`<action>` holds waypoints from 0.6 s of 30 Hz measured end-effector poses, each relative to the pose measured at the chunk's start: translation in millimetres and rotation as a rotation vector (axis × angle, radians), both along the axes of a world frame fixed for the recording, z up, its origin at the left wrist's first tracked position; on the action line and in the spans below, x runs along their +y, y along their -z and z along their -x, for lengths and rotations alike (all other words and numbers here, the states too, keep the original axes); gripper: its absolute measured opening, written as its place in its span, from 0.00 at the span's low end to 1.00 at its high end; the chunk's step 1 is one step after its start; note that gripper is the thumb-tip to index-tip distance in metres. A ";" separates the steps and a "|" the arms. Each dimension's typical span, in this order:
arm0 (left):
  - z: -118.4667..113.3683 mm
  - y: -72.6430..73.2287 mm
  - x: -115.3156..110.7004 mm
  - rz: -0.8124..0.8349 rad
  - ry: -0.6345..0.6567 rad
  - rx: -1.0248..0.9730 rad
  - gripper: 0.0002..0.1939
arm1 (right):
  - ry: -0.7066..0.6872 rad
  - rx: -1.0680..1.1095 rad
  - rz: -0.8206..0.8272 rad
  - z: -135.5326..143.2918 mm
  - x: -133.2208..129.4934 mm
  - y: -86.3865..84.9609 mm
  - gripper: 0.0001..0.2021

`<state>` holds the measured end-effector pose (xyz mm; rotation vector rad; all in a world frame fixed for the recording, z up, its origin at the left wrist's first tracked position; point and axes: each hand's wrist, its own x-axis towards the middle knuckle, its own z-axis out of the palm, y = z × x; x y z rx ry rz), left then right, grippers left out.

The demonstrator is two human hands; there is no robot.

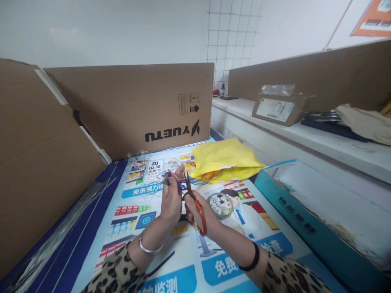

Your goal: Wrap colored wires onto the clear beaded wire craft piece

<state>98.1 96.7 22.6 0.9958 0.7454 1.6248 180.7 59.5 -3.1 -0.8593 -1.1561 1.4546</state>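
Observation:
Near the middle of the table, my left hand [171,197] is closed around a bundle of thin multicoloured cords [167,177]. Some strands trail off to the right toward a yellow bag [224,156]. My right hand [200,207] grips a pair of scissors [200,215] with orange-red handles, its dark blades pointing up beside the left hand. The blades look slightly parted, close to the cords. Just right of the right hand sits a small round clear container [220,204] with pale bits inside.
Cardboard panels [131,106] stand at the left and back. A teal open box [293,215] with small loose items is on the right. Above it, a white shelf [241,106] carries a small carton [277,109] and a cloth [363,120]. Clear plastic strips [73,219] lie along the left edge.

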 end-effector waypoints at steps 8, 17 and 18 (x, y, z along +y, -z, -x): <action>5.6 -0.5 6.1 0.064 0.096 -0.019 0.17 | -0.015 0.051 0.028 -5.5 0.2 3.5 0.16; 16.5 25.5 24.0 0.024 0.357 0.213 0.17 | -0.029 0.058 0.113 -21.2 0.4 -6.2 0.19; 17.7 27.4 25.0 0.012 0.344 0.243 0.16 | -0.030 0.053 0.109 -22.8 0.5 -7.0 0.19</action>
